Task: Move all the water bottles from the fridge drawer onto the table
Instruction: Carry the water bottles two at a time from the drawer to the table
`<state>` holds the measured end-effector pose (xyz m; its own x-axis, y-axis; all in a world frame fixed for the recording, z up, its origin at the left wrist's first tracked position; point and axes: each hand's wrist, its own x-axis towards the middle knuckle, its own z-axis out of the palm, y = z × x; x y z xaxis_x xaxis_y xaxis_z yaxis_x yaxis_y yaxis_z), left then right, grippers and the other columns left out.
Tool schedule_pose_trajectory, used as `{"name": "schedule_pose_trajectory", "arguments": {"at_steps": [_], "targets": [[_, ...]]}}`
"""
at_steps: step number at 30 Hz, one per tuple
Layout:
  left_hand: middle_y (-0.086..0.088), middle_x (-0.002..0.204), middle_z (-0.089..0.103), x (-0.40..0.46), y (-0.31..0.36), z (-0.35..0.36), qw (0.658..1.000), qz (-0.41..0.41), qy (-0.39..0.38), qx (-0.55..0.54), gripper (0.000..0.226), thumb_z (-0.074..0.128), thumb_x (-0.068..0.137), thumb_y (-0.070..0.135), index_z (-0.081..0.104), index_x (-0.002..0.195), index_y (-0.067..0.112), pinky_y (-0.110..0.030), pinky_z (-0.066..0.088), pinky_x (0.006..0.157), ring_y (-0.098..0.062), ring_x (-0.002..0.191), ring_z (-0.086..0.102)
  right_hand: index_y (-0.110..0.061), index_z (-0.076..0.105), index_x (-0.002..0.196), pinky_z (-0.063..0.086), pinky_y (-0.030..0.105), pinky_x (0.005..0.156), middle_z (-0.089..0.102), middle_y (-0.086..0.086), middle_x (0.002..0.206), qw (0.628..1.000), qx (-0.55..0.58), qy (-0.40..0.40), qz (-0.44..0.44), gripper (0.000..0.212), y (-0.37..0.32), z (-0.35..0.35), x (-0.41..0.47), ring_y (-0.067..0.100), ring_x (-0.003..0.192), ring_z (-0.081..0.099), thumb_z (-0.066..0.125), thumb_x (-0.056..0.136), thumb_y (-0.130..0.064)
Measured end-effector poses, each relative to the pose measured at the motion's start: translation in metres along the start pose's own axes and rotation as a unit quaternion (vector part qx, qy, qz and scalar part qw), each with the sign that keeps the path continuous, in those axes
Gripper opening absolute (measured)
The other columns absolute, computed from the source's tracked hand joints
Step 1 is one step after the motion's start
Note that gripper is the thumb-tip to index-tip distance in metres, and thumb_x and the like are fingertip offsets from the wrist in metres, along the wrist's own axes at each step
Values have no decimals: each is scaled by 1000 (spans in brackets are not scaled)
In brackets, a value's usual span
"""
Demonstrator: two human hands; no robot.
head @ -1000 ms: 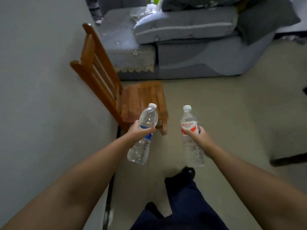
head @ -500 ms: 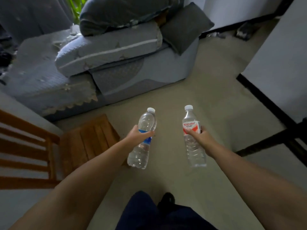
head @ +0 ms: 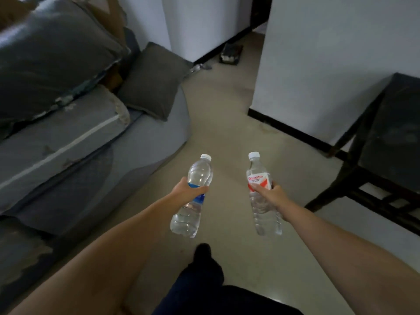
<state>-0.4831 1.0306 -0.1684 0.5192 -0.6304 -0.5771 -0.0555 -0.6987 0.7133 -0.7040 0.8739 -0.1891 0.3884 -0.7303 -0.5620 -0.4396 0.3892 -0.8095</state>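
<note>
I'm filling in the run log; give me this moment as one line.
phase: carrying | left hand: holds blue-label bottle | right hand: holds red-label bottle | dark table: ahead right, no bottles seen

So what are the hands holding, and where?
Left hand grips the blue-label bottle around its middle; right hand grips the red-label bottle around its label.

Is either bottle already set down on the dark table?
No: the left hand grips the blue-label bottle and the right hand the red-label bottle, both short of the dark table.

Bare forearms, no sleeves; dark navy trousers (head: 200,289); black shoe (head: 202,252).
</note>
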Motion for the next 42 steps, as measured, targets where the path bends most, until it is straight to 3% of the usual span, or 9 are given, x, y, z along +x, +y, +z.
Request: {"name": "schedule_pose_trajectory", "arguments": {"at_steps": [2, 8, 14, 19, 22, 28, 34, 38, 42], "targets": [[-6, 99, 68, 35, 31, -10, 999, 21, -33, 19, 51, 74, 70, 39, 57, 112, 16, -37, 55, 84, -19, 89, 67, -17, 57, 104, 53, 26, 45, 68, 3, 85, 999, 20, 32, 2, 43, -21, -2, 19, 16, 64, 68, 79, 73, -37], [-7, 92, 71, 127, 123, -9, 989, 58, -106, 82, 37, 73, 67, 36, 65, 98, 19, -34, 56, 78, -21, 84, 69, -24, 61, 99, 58, 34, 69, 70, 1, 90, 990, 77, 120, 17, 35, -57, -28, 68, 21, 81, 70, 79, 73, -40], [6, 72, 68, 200, 204, 41, 974, 93, -166, 124, 21, 74, 68, 39, 65, 82, 26, -21, 47, 54, -8, 67, 65, -29, 59, 97, 50, 22, 59, 68, -5, 90, 981, 101, 164, 13, 36, -81, -79, 121, 12, 80, 66, 77, 72, -48], [2, 103, 62, 256, 271, 94, 966, 90, -197, 142, 55, 75, 69, 43, 51, 113, 23, -29, 48, 71, -16, 92, 61, -21, 63, 109, 53, 21, 60, 72, 1, 97, 978, 115, 175, -8, 47, -105, -136, 173, 15, 85, 70, 78, 72, -46], [2, 105, 61, 293, 330, 134, 957, 110, -224, 145, 60, 75, 71, 41, 49, 122, 22, -27, 47, 65, -13, 91, 60, -17, 58, 116, 50, 16, 53, 69, 0, 99, 974, 128, 188, -13, 52, -131, -192, 209, 14, 86, 67, 75, 75, -43], [1, 84, 69, 334, 418, 199, 947, 137, -257, 135, 47, 73, 75, 33, 56, 116, 18, -26, 50, 64, -12, 76, 66, -14, 49, 128, 54, 48, 89, 63, 11, 117, 959, 170, 227, -6, 65, -162, -278, 248, 29, 104, 64, 76, 75, -41], [-4, 99, 67, 376, 488, 271, 919, 145, -315, 186, 50, 73, 74, 36, 55, 118, 19, -35, 53, 76, -21, 89, 65, -11, 58, 116, 54, 29, 67, 69, 6, 98, 945, 173, 278, 19, 53, -165, -347, 286, 24, 89, 68, 76, 76, -40], [-11, 113, 64, 417, 551, 338, 886, 172, -362, 231, 60, 74, 73, 36, 51, 124, 15, -46, 51, 93, -27, 102, 63, -13, 55, 119, 56, 37, 84, 68, 7, 105, 918, 195, 341, 49, 56, -164, -401, 322, 23, 95, 67, 75, 76, -43], [-8, 111, 63, 455, 626, 404, 851, 214, -402, 260, 53, 74, 76, 36, 52, 119, 16, -43, 52, 91, -26, 101, 63, -19, 50, 123, 53, 35, 87, 63, -1, 110, 878, 211, 424, 73, 58, -178, -456, 359, 18, 101, 62, 72, 77, -48]]}}
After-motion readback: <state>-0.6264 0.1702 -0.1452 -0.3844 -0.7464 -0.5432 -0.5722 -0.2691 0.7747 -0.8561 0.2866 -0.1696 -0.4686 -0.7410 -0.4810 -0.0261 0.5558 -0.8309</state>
